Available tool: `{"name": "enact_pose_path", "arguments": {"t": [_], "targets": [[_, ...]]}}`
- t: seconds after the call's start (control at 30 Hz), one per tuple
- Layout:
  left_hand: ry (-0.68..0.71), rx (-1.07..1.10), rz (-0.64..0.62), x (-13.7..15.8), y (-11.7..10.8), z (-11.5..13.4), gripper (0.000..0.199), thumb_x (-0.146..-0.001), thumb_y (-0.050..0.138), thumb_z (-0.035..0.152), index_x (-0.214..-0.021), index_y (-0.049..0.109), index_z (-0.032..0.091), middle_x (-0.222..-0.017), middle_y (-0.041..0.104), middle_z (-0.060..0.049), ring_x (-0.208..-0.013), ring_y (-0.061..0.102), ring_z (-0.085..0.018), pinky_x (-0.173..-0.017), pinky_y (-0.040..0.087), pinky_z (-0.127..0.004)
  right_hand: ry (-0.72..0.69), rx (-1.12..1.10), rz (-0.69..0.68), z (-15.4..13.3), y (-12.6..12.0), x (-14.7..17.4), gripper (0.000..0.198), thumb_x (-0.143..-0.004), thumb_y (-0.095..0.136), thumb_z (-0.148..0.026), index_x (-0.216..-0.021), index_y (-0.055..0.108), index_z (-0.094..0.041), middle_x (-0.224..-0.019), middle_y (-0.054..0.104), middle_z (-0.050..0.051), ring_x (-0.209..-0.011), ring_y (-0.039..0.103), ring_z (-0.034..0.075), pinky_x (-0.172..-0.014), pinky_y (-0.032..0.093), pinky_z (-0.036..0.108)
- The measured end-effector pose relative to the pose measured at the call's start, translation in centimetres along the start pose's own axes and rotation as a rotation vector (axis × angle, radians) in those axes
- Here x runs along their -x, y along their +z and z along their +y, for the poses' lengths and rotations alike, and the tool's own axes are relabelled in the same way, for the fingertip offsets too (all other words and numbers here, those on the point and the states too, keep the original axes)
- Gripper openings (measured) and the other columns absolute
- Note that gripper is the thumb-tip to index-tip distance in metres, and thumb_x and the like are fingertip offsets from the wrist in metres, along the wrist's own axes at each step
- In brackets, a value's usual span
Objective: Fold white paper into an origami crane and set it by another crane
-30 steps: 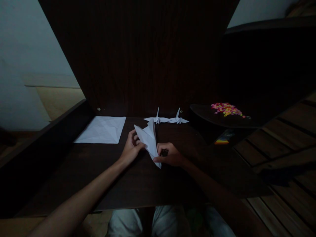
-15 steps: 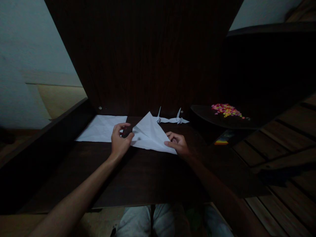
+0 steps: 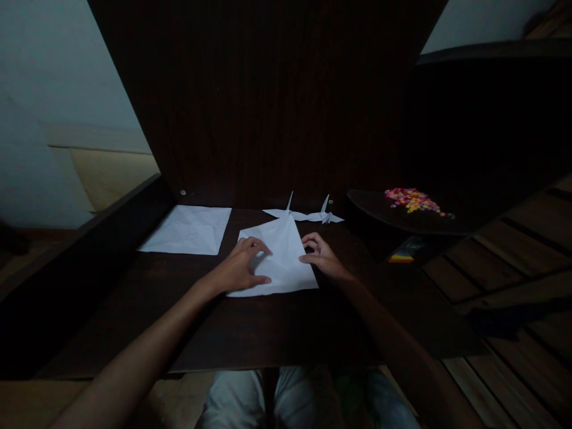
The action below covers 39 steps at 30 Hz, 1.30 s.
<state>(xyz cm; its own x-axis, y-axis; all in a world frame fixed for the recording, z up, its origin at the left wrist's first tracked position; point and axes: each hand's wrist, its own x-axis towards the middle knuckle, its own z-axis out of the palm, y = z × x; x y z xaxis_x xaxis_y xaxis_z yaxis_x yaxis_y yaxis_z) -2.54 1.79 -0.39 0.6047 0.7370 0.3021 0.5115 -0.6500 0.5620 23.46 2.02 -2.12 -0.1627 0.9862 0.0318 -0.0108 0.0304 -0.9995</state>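
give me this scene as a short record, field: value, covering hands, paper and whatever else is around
hands: left hand open over the near sheet; right hand at its right edge, grip unclear
near sheet: white, creased, spread out over the table
far sheet: white sheet with creases, on the table to the left
figures: two folded paper birds, beyond the near sheet; whether they touch it is unclear
shelf: dark shelf on the right, bearing a pile of small bright pieces
light: dim
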Motion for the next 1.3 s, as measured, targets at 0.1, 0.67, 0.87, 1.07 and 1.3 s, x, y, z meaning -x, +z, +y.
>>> {"name": "enact_pose_path", "arguments": {"t": [0.1,0.67,0.87,1.07,1.3], "targets": [[0.062,-0.141,-0.05,0.3,0.9,-0.6,0.076,-0.065,0.076,0.05,-0.131,0.05,0.023,-0.147,0.035,-0.015,-0.137,0.026,-0.037,-0.109,0.025,-0.054,0.029,0.102,-0.021,0.2,0.0,0.1,0.042,-0.055,0.07,-0.02,-0.088,0.044,-0.023,-0.074,0.057,-0.006,-0.052,0.052,0.01,-0.045,0.038,0.02],[0.083,-0.237,-0.358,0.6,2.2,-0.5,0.097,-0.071,0.055,0.074,-0.147,0.028,0.02,-0.155,0.02,-0.016,-0.144,0.009,-0.035,-0.114,0.004,-0.053,-0.507,0.897,0.234,-0.4,1.0,0.8,0.007,-0.071,0.059,-0.018,-0.077,0.059,-0.02,-0.072,0.058,0.003,-0.071,0.054,0.019,-0.069,0.044,0.032],[0.097,-0.207,-0.285,0.2,2.9,-1.1,0.082,-0.084,0.045,0.066,-0.148,0.024,0.02,-0.154,0.025,-0.014,-0.144,0.013,-0.031,-0.115,0.005,-0.049,-0.517,1.007,-0.155,1.5,2.0,1.0,0.038,-0.085,0.057,-0.034,-0.118,0.06,-0.015,-0.128,0.056,0.015,-0.121,0.047,0.027,-0.104,0.036,0.044],[0.096,-0.312,-0.263,-0.2,2.9,-1.6,0.093,-0.083,0.039,0.071,-0.149,0.016,0.009,-0.153,0.019,-0.022,-0.144,0.014,-0.03,-0.115,0.008,-0.044,-0.325,1.105,-0.369,2.5,2.1,1.0,0.075,-0.088,0.047,-0.058,-0.145,0.033,-0.011,-0.154,0.025,0.015,-0.143,0.019,0.028,-0.117,0.019,0.045],[0.066,-0.465,-0.276,-0.5,3.1,-2.2,0.098,-0.081,0.03,0.077,-0.148,0.019,0.006,-0.154,0.018,-0.022,-0.144,0.013,-0.031,-0.115,0.009,-0.044,-0.257,1.215,-0.38,1.8,2.3,1.3,0.086,-0.088,0.034,-0.068,-0.149,0.022,-0.009,-0.156,0.013,0.013,-0.145,0.008,0.028,-0.119,0.012,0.043]]}}
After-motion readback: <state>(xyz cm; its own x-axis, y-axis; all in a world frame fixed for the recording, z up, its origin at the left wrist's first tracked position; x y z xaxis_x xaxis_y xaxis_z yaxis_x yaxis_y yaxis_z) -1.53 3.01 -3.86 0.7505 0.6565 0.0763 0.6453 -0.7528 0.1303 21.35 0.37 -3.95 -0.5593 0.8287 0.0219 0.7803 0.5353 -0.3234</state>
